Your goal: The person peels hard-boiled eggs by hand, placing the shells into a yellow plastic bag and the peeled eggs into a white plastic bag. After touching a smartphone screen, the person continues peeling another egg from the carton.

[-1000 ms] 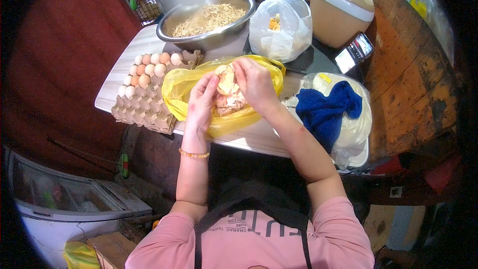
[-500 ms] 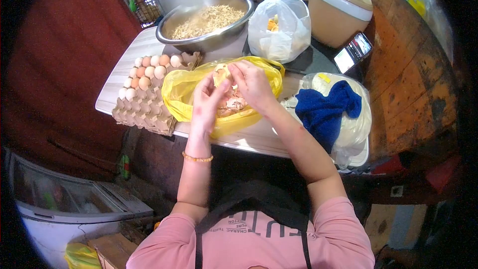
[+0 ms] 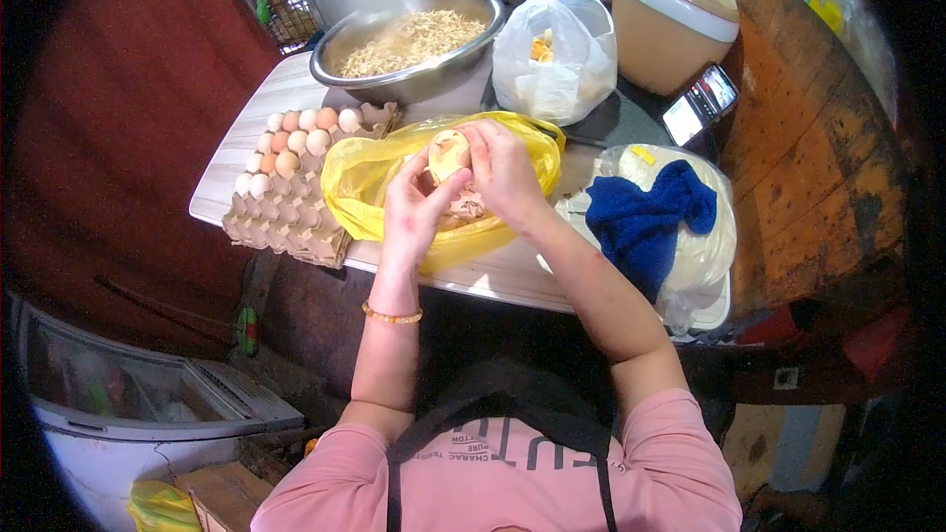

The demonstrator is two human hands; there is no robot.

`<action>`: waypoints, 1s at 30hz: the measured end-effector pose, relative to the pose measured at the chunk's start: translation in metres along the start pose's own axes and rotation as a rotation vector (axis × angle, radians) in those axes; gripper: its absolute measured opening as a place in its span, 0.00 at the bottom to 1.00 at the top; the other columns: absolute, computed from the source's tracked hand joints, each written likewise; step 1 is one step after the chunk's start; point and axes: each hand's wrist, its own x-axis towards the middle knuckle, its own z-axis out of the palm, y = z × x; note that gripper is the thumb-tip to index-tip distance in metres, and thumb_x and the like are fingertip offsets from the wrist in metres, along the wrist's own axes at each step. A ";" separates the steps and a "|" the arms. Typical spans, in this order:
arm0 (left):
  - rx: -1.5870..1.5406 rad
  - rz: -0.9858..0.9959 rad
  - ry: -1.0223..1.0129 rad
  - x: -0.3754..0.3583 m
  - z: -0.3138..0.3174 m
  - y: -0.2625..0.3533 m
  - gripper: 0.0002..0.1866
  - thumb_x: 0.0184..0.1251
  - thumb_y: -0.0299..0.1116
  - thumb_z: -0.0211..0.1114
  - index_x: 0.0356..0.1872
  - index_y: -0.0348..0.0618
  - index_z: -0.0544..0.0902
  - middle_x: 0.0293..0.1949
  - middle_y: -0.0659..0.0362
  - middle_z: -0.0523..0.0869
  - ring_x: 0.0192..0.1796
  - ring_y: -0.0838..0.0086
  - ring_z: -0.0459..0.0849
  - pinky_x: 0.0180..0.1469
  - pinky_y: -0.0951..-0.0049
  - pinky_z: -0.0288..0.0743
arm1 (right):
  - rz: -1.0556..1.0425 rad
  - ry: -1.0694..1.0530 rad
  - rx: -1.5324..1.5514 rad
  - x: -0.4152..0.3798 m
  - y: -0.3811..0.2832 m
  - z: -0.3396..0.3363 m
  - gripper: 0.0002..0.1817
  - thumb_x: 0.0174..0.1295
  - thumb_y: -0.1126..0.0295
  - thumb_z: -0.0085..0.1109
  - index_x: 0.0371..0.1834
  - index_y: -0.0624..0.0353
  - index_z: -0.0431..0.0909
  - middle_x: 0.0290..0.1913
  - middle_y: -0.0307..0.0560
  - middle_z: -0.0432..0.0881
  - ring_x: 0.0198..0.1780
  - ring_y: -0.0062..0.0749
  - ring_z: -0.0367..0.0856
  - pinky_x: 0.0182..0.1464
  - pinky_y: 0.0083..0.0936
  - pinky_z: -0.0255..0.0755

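Above an open yellow plastic bag [image 3: 353,182], my left hand [image 3: 412,205] and my right hand [image 3: 501,169] meet around a pale yellowish egg [image 3: 449,154]. The left fingers and thumb hold its left and lower side, and the right fingers press on its right side. Brownish marks show on the egg's surface. Pinkish-brown shell pieces [image 3: 467,207] lie in the bag below my hands. To the left, a cardboard egg tray [image 3: 286,224] holds several white and brown eggs [image 3: 287,163] in its back part; its front cups hold none.
Behind the bag stand a large metal bowl [image 3: 414,87] of shredded food, a white plastic bag [image 3: 552,79] and a beige cooler [image 3: 670,34]. A phone [image 3: 700,105] leans at the right. A blue cloth [image 3: 639,227] lies on a clear bag [image 3: 711,261] near the table's right end.
The egg between my hands has turned and now shows a larger rounded side. My fingers have shifted around it, and my right hand sits slightly lower.
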 end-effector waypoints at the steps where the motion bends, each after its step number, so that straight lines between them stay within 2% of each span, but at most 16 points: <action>1: 0.000 0.001 0.001 0.000 -0.001 0.001 0.18 0.58 0.28 0.70 0.50 0.33 0.80 0.33 0.66 0.79 0.31 0.87 0.72 0.32 0.84 0.66 | 0.013 0.018 0.027 0.000 -0.001 0.000 0.11 0.65 0.74 0.47 0.41 0.69 0.79 0.39 0.60 0.81 0.40 0.51 0.80 0.45 0.36 0.73; 5: -0.128 -0.070 -0.025 -0.001 -0.002 0.010 0.19 0.59 0.28 0.69 0.51 0.34 0.79 0.37 0.63 0.82 0.32 0.86 0.75 0.34 0.85 0.68 | -0.041 0.047 0.046 0.001 0.001 0.001 0.10 0.64 0.78 0.48 0.43 0.68 0.79 0.38 0.58 0.82 0.38 0.47 0.81 0.43 0.33 0.74; 10: -0.280 -0.139 -0.056 0.002 -0.008 0.007 0.21 0.61 0.27 0.68 0.55 0.33 0.76 0.43 0.58 0.83 0.37 0.82 0.80 0.39 0.84 0.73 | 0.057 -0.027 0.157 0.002 -0.003 -0.002 0.10 0.65 0.77 0.50 0.44 0.68 0.79 0.37 0.53 0.82 0.37 0.38 0.81 0.42 0.29 0.74; 11: -0.335 -0.133 -0.002 0.001 -0.006 0.007 0.22 0.61 0.27 0.67 0.56 0.33 0.74 0.45 0.57 0.83 0.39 0.81 0.81 0.40 0.83 0.75 | 0.059 -0.026 0.157 0.002 -0.003 -0.002 0.10 0.65 0.77 0.50 0.44 0.68 0.79 0.37 0.53 0.82 0.37 0.38 0.81 0.42 0.29 0.74; 12: -0.389 -0.127 0.053 0.001 -0.004 0.007 0.23 0.61 0.27 0.67 0.57 0.32 0.73 0.47 0.56 0.82 0.41 0.80 0.81 0.42 0.81 0.76 | 0.001 -0.011 0.121 0.003 -0.002 -0.002 0.10 0.65 0.76 0.50 0.44 0.68 0.80 0.37 0.53 0.82 0.37 0.38 0.81 0.42 0.29 0.74; 14: -0.353 -0.100 0.031 0.002 -0.001 0.007 0.23 0.63 0.26 0.65 0.58 0.31 0.71 0.48 0.55 0.81 0.42 0.78 0.82 0.42 0.80 0.77 | -0.058 0.004 0.085 0.003 -0.003 -0.002 0.10 0.66 0.75 0.50 0.44 0.67 0.80 0.37 0.53 0.82 0.37 0.37 0.81 0.42 0.29 0.73; 16: -0.316 -0.071 0.008 0.004 -0.001 0.005 0.23 0.64 0.26 0.64 0.59 0.30 0.70 0.50 0.54 0.80 0.44 0.76 0.82 0.43 0.79 0.78 | 0.023 -0.041 0.160 0.004 -0.007 -0.002 0.11 0.66 0.71 0.51 0.41 0.68 0.79 0.40 0.59 0.81 0.44 0.50 0.81 0.47 0.35 0.73; 17: -0.301 -0.067 0.011 0.005 -0.002 0.001 0.24 0.63 0.26 0.66 0.58 0.31 0.71 0.49 0.55 0.81 0.44 0.78 0.82 0.42 0.80 0.78 | 0.024 -0.040 0.159 0.003 -0.006 -0.001 0.11 0.66 0.71 0.51 0.41 0.68 0.79 0.40 0.59 0.81 0.44 0.50 0.81 0.47 0.35 0.73; 19: -0.284 -0.064 0.010 0.006 -0.002 0.001 0.24 0.61 0.27 0.68 0.58 0.32 0.72 0.49 0.56 0.81 0.43 0.79 0.83 0.41 0.82 0.77 | 0.003 -0.032 0.141 0.002 -0.005 0.001 0.11 0.67 0.71 0.50 0.43 0.67 0.79 0.39 0.54 0.81 0.40 0.41 0.81 0.44 0.29 0.73; 20: -0.284 -0.103 0.003 0.005 -0.002 0.002 0.24 0.61 0.27 0.68 0.57 0.32 0.73 0.47 0.57 0.82 0.42 0.80 0.83 0.40 0.83 0.76 | 0.004 -0.030 0.140 0.002 -0.005 0.001 0.11 0.67 0.71 0.50 0.43 0.67 0.79 0.39 0.54 0.81 0.40 0.41 0.81 0.44 0.29 0.73; 23: -0.284 -0.132 -0.013 0.005 -0.002 0.001 0.22 0.61 0.28 0.68 0.55 0.34 0.75 0.44 0.59 0.83 0.39 0.82 0.82 0.37 0.85 0.75 | 0.033 -0.042 0.175 0.001 -0.004 0.001 0.12 0.67 0.71 0.49 0.43 0.67 0.79 0.39 0.55 0.81 0.41 0.43 0.80 0.45 0.31 0.72; 30: -0.252 -0.140 -0.028 0.002 -0.003 0.006 0.19 0.61 0.29 0.68 0.53 0.34 0.78 0.40 0.61 0.85 0.32 0.84 0.80 0.34 0.86 0.74 | -0.075 -0.004 0.049 -0.001 -0.007 0.002 0.12 0.68 0.71 0.47 0.42 0.68 0.77 0.39 0.59 0.79 0.42 0.54 0.79 0.45 0.38 0.72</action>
